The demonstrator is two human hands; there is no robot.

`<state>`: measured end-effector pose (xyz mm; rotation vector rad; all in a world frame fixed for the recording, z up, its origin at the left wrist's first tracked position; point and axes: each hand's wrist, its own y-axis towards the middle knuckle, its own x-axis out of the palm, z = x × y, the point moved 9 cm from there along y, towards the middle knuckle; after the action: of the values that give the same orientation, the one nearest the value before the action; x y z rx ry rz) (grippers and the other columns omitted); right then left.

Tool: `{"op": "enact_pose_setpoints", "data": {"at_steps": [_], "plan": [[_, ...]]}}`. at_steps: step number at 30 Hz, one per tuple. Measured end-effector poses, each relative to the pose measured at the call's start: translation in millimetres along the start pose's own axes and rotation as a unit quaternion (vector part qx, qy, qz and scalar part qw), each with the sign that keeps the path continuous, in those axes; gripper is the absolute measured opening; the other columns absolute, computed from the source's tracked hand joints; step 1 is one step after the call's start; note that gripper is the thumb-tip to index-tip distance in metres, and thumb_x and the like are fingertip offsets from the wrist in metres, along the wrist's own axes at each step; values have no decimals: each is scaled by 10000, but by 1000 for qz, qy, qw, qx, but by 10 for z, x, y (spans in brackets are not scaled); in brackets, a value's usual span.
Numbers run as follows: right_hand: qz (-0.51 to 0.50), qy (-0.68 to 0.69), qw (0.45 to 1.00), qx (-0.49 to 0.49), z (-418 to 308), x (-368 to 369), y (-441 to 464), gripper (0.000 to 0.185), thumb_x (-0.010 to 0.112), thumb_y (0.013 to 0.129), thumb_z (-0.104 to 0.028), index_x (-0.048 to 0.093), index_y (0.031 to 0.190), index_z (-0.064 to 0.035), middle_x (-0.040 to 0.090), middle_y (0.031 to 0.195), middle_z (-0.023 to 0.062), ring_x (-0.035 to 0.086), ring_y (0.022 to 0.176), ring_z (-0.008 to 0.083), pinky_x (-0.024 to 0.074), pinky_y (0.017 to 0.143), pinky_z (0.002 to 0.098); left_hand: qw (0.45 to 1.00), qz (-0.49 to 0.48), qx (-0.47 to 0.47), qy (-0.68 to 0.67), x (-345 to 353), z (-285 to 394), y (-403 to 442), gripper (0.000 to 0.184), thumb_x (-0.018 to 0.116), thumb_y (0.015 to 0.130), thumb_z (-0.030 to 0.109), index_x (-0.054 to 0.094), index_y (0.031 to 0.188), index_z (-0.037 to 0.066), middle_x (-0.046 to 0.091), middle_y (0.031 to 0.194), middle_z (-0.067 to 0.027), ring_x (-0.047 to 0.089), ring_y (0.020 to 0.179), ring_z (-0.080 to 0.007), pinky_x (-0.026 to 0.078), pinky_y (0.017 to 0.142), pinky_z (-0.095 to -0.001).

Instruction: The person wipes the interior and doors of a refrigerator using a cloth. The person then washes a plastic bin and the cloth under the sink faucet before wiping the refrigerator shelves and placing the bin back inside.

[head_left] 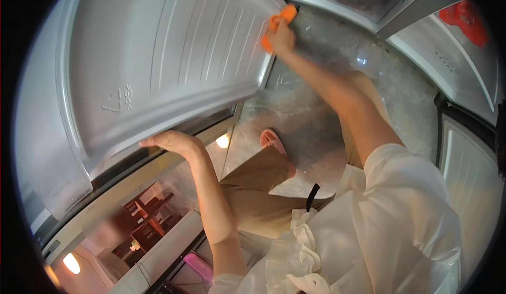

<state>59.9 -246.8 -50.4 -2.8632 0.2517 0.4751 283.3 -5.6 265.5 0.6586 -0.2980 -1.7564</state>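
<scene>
The white inner panel of a refrigerator door (137, 46) fills the upper left, with raised ribs and moulded marks. My left hand (176, 142) grips the near edge of this door. Its thumb lies along the inner side, and its other fingers are hidden behind the edge. Farther off, at the door's far lower corner, my right hand (282, 38) is closed around a bright orange cloth (287, 13). The cloth bunches out on both sides of the fingers and touches or nearly touches the door's edge.
A fridge drawer (443, 57) with a red bag (466, 22) is at the upper right. Another white door panel (466, 178) stands at the right. Grey floor (316, 67) lies below, with my pink sandal (273, 140) on it. Lower left are wooden chairs (150, 212).
</scene>
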Motion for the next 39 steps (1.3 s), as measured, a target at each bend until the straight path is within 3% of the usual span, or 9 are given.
{"op": "enact_pose_setpoints", "data": {"at_steps": [6, 11, 13, 17, 23, 27, 28, 33, 39], "plan": [[-12, 37, 999, 11, 227, 269, -443, 394, 553, 867, -220, 411, 1202, -70, 472, 1245, 235, 564, 1013, 455, 464, 833, 524, 998, 18, -38, -37, 23, -36, 6, 868, 222, 959, 658, 312, 1411, -79, 377, 1435, -252, 457, 1230, -303, 357, 1070, -328], [-7, 81, 996, -38, 447, 791, -1632, 428, 615, 783, -88, 426, 1168, -85, 503, 1218, 190, 557, 1030, 437, 464, 851, 484, 998, 9, -52, -45, 77, 31, -30, 889, 195, 954, 669, 310, 1407, -87, 374, 1433, -260, 448, 1233, -331, 351, 1077, -350], [-89, 95, 989, 74, 488, 893, -1640, 369, 618, 752, 31, 497, 1093, -43, 582, 1056, 154, 578, 978, 347, 462, 850, 415, 997, 26, -44, -50, 78, 5, -12, 891, 183, 954, 668, 318, 1398, -93, 374, 1429, -266, 443, 1236, -338, 347, 1081, -358], [-103, 161, 975, -112, -828, 186, -1973, 270, 591, 781, 60, 536, 1027, -37, 616, 980, 110, 607, 959, 297, 481, 827, 379, 1000, 25, 15, -12, 54, 5, 7, 865, 141, 965, 650, 312, 1392, -83, 376, 1422, -261, 413, 1263, -334, 339, 1071, -389], [-146, 447, 784, -405, -3539, -996, -2605, 361, 674, 752, 1, 592, 1095, -78, 587, 1023, 110, 585, 957, 314, 496, 800, 398, 992, -94, 89, -1, 109, -64, 30, 806, 189, 971, 642, 365, 1335, -54, 429, 1353, -215, 432, 1235, -290, 353, 1056, -386], [-108, 389, 812, -422, -3092, -828, -2532, 308, 681, 790, -40, 631, 1084, -116, 614, 1065, 87, 625, 939, 299, 522, 785, 384, 949, -167, 206, 169, 202, 99, -126, 773, 214, 969, 644, 392, 1299, -33, 439, 1324, -192, 440, 1218, -261, 360, 1047, -385], [-132, 332, 846, -396, -2658, -645, -2402, 274, 679, 815, -73, 635, 1084, -107, 619, 1078, 89, 638, 927, 302, 531, 781, 386, 944, -233, 2, -234, 198, -86, -27, 714, 261, 971, 637, 397, 1258, -3, 428, 1314, -161, 422, 1221, -234, 359, 1041, -392], [-248, 223, 936, -116, -269, 270, -1934, 412, 632, 838, -36, 533, 1236, -65, 618, 1147, 151, 596, 1077, 328, 480, 886, 378, 985, -112, -1, -134, 35, 99, -16, 829, 299, 938, 685, 276, 1381, -15, 367, 1400, -174, 365, 1284, -283, 278, 1082, -440], [-139, 237, 888, -368, -2095, -552, -2310, 376, 649, 793, -26, 614, 1165, -72, 621, 1137, 151, 598, 1048, 342, 488, 862, 391, 981, -102, 23, -164, 34, -139, 79, 802, 348, 953, 637, 273, 1396, -27, 376, 1395, -190, 360, 1301, -281, 300, 1065, -421]]}}
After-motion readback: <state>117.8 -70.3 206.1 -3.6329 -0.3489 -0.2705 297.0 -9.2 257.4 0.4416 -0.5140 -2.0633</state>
